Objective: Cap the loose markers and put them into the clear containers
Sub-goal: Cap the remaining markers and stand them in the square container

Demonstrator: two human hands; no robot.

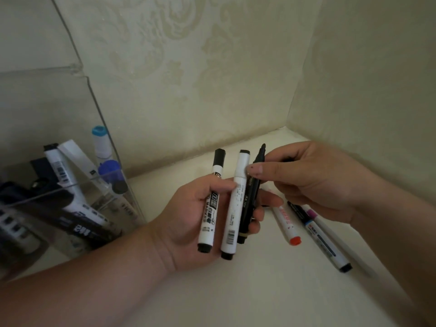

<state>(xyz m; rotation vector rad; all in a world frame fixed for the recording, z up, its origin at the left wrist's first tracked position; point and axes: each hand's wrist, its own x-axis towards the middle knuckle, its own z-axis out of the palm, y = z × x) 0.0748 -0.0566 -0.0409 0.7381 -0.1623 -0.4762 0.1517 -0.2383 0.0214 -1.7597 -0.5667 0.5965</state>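
Three pens make up the fan of markers [232, 208] lying across the left hand [186, 223], above the middle of the counter [236, 298]. They are a white marker with a black cap [210, 208] held under the thumb, a second white marker [233, 215], and a slim black marker [250, 201]. The fingers curl up behind them.

The right hand [316, 182] pinches the black marker near its upper end, with the thumb on its front. A dark shape shows between the right fingers, but I cannot tell whether it is a cap. Whether the black marker's pointed top is a cap or a bare tip is also unclear.

Three more markers lie on the counter under the right hand, toward the right wall: a red-ended marker [286, 223], a black-ended marker [323, 241] and a pink-banded marker [312, 213]. The clear container [70, 186] stands at the counter's left, already holding several markers.

The likeliest slip is in the fan. Only the thumb pins it, so pulling or twisting the black marker could roll the middle one off the palm. If that tip is bare, it could smear ink on the fingers or on the neighbouring barrel. A cap pushed on crooked might not seat.
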